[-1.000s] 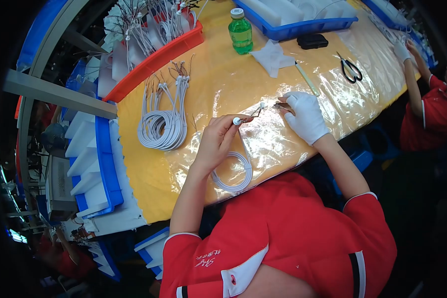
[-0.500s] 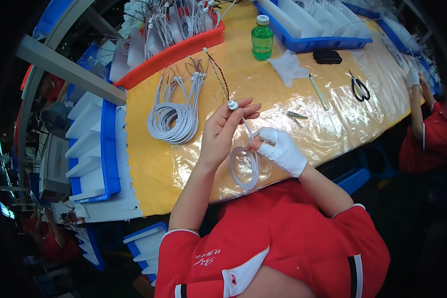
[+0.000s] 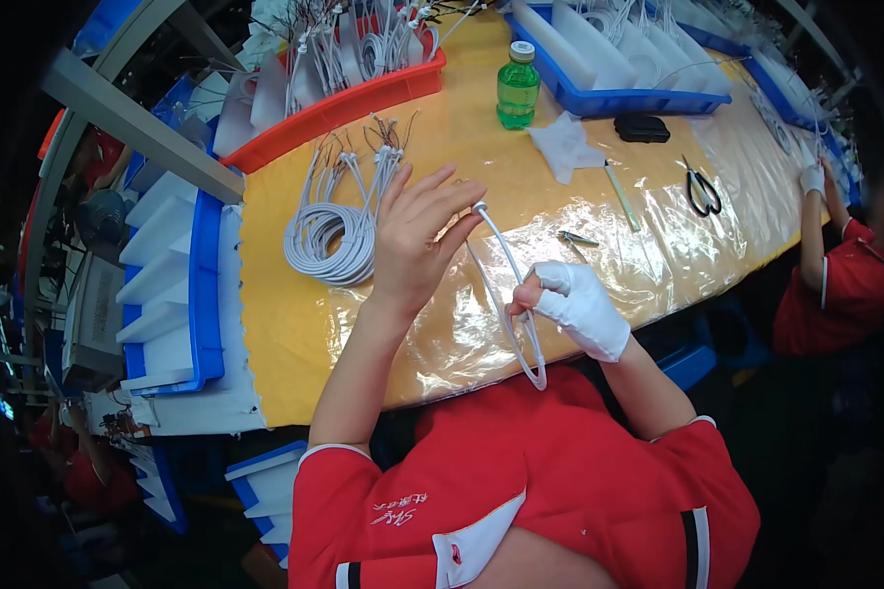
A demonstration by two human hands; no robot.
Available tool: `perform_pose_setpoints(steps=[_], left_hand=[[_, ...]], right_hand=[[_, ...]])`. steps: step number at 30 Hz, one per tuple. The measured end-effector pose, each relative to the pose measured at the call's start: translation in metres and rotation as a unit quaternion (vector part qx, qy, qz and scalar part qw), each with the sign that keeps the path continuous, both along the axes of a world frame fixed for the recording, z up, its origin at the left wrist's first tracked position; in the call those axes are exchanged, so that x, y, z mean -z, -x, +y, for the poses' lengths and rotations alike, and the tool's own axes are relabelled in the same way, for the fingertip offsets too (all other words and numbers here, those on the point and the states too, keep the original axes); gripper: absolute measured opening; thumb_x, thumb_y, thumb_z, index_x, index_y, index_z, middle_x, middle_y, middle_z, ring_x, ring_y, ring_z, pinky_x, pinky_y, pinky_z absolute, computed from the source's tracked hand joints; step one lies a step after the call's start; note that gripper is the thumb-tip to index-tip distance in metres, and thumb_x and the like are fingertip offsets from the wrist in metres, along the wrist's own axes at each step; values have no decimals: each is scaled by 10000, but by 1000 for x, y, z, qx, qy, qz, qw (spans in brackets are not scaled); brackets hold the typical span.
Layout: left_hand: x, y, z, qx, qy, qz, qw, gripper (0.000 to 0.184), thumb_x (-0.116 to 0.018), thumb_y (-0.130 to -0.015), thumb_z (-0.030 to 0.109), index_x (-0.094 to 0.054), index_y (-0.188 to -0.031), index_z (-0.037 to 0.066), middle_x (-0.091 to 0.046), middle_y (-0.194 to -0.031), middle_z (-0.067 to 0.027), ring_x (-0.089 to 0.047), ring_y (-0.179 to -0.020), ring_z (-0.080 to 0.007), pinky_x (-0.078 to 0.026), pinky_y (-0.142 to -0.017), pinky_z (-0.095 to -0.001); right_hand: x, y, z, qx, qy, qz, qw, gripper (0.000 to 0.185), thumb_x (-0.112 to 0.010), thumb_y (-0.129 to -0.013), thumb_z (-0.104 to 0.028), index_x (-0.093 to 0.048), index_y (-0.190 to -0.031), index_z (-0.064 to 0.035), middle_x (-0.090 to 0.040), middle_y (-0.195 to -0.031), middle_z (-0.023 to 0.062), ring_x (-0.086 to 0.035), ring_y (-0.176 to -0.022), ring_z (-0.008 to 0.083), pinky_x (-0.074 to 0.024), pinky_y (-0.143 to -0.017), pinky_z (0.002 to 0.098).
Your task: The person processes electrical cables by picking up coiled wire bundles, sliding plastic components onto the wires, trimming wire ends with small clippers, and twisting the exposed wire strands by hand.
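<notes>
Between thumb and fingertips, my bare left hand (image 3: 417, 234) pinches the connector end of a white cable (image 3: 504, 245). That end sits at the fingertips; its thin coloured wires are hidden behind the fingers. My right hand (image 3: 581, 306), in a white glove with bare fingertips, is closed on the same cable lower down. A loose loop of the cable hangs from it above the table's near edge. Just beyond my left hand lies a bundle of coiled white cables (image 3: 314, 250), tied together, with bare wire ends pointing away from me. Small metal snips (image 3: 578, 239) lie beyond my right hand.
A red tray (image 3: 339, 108) of cables stands at the far left, a blue tray (image 3: 648, 101) at the far right. Nearby are a green bottle (image 3: 518, 90), a white cloth (image 3: 566, 147), a black case (image 3: 642, 129), a pen-like tool (image 3: 622, 196) and black scissors (image 3: 701, 189). A co-worker (image 3: 835, 285) sits right.
My left hand has turned, its fingers now spread upward and hiding the coloured wires. The right hand has moved slightly right and down, and the cable loop has lifted and swung toward me.
</notes>
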State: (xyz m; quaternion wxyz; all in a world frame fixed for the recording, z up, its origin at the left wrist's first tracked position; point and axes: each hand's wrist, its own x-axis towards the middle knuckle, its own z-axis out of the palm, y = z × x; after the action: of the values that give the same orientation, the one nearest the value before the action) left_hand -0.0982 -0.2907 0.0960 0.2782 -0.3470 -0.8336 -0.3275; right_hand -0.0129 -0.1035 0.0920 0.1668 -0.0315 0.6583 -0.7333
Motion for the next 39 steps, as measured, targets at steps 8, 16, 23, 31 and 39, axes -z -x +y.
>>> perform_pose_setpoints(steps=[8,16,23,31,39], left_hand=[[7,-4,0,19,-67,-79,994,213,-721,-728,151,-661,-922,88,-675,-912,-53,-624,-950,-216,-360,-995,-448],[-4,-7,-2,-24,-55,-58,997,223,-723,-718,95,-670,-934,80,-609,-811,-27,-563,-843,-193,-409,-917,-395],[1,7,-4,-45,62,67,995,264,-720,-703,108,-660,-960,115,-586,-910,-18,-529,-933,-214,-411,-920,-411],[24,7,-8,14,-30,-98,995,268,-686,-739,63,-665,-1004,95,-656,-942,-60,-605,-954,-241,-341,-1020,-449],[26,-2,-3,61,-129,-255,956,191,-616,-810,54,-664,-995,44,-674,-994,-57,-623,-968,-170,-301,-1053,-423]], right_hand=[[-2,-1,2,4,-58,31,998,154,-605,-846,-119,-622,-794,25,-633,-776,73,-599,-744,126,-479,-702,258],[-4,8,10,203,-408,344,821,138,-567,-867,-134,-606,-844,-3,-622,-741,93,-604,-676,142,-458,-597,281],[8,13,17,2,-9,-26,1000,283,-457,-946,-253,-574,-865,-9,-411,-490,-14,-375,-408,56,-294,-400,211],[13,3,-4,2,244,-169,955,288,-430,-962,-248,-541,-918,14,-398,-470,-10,-318,-355,64,-252,-353,197],[22,-7,-9,15,238,-162,957,286,-478,-943,-267,-550,-941,10,-453,-515,12,-355,-390,80,-284,-391,212]])
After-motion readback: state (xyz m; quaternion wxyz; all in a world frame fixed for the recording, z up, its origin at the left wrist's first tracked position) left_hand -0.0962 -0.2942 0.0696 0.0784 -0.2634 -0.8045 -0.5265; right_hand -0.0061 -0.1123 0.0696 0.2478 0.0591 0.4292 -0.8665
